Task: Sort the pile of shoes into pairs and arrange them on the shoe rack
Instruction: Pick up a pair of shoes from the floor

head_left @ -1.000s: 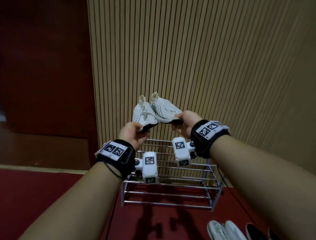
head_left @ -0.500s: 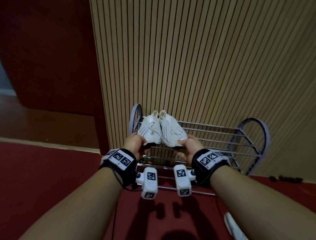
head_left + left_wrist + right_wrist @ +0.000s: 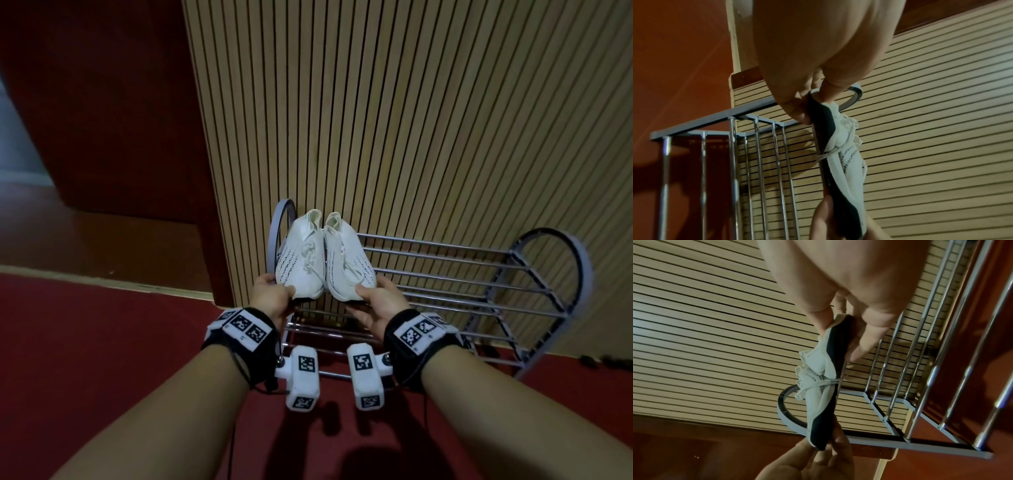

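Your left hand (image 3: 272, 297) grips one white sneaker (image 3: 301, 260), your right hand (image 3: 376, 301) its mate (image 3: 346, 262), toes over the metal shoe rack (image 3: 479, 274); slatted wall (image 3: 411, 120) just behind.

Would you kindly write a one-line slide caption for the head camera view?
Left hand and right hand hold a pair of white sneakers side by side at the left end of the metal shoe rack.
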The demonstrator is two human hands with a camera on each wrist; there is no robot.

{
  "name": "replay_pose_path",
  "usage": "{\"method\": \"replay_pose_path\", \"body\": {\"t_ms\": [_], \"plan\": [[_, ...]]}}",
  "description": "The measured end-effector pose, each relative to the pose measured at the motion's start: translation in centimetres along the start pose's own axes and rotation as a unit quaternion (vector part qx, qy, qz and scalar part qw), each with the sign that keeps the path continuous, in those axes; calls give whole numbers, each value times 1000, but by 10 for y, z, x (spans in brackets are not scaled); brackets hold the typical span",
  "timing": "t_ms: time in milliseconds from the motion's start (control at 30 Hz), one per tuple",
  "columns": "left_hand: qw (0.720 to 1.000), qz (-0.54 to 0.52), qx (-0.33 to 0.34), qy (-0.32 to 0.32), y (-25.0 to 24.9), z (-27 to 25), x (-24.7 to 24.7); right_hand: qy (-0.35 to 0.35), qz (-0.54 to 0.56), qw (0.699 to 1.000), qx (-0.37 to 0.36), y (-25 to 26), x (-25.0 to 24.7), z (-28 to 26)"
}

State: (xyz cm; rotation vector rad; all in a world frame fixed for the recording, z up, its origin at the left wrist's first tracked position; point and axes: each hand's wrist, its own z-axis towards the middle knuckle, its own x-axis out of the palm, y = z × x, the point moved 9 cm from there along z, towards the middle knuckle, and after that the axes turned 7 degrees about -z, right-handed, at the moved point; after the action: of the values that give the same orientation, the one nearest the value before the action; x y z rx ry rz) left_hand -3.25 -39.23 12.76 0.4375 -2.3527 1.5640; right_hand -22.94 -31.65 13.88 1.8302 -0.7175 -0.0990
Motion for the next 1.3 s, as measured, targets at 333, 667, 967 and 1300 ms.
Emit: {"method": "replay_pose_path", "body": {"t_ms": [333, 667, 967, 1300], "plan": [[998, -53, 20, -8, 1, 9, 10, 27, 62, 998, -14, 7, 7, 11], [996, -83, -33, -1, 8, 4, 8, 82, 24, 996, -11, 10, 15, 11], [996, -79, 12, -26, 7, 6, 4, 60, -154, 986, 35, 2, 8, 18], [990, 112, 68, -57, -3, -3, -1, 48, -176, 983, 30, 0, 4, 12]]}}
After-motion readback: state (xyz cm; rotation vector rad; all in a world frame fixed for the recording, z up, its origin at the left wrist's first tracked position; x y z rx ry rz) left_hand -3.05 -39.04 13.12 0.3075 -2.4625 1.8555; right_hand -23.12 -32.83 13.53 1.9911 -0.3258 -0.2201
